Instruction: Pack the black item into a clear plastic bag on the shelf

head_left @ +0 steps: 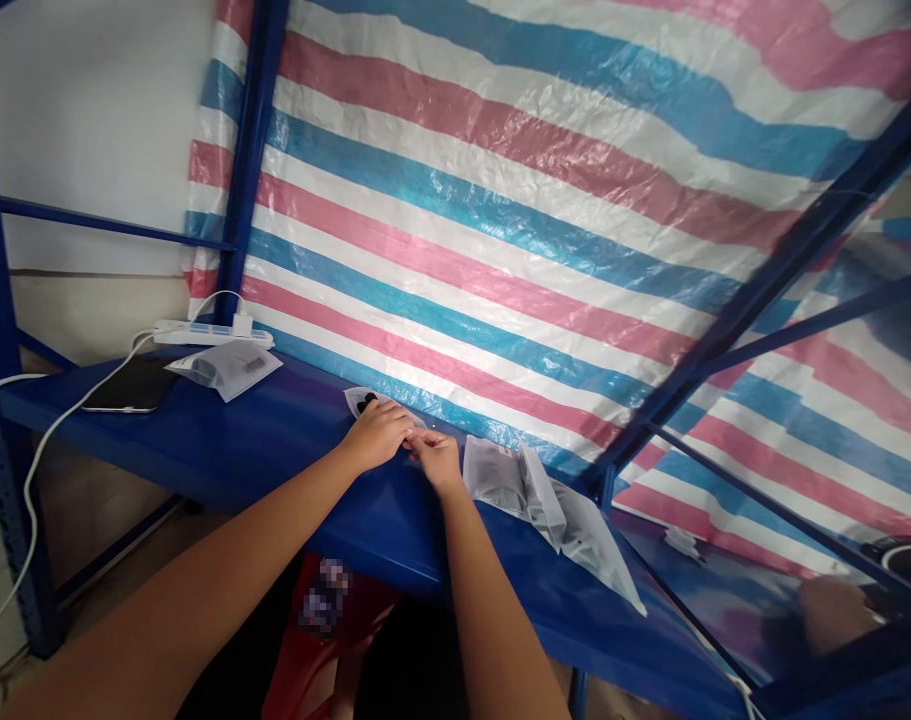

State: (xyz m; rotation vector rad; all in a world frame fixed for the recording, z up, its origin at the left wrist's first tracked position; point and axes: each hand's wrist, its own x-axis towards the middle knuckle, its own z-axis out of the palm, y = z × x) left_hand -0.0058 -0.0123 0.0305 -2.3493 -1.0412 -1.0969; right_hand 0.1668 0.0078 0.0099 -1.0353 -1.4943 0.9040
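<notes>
My left hand (pixel 380 434) and my right hand (pixel 437 458) meet over the blue shelf top, fingertips pinched close together. Under and behind them lies a frosted plastic bag (pixel 355 394) with something black inside, its far left corner showing past my left hand. Both hands are closed at the bag's near edge; my fingers cover most of it. To the right of my right hand, several filled frosted bags (pixel 494 474) lie side by side, leaning on one another.
At the left are another frosted bag (pixel 230 368), a dark phone (pixel 129 385) and a white power strip (pixel 213 334) with a cable. A striped plastic sheet (pixel 455 240) hangs behind the blue shelf (pixel 275 430). Blue posts (pixel 251 150) frame it. Another person's hand (pixel 837 612) shows at far right.
</notes>
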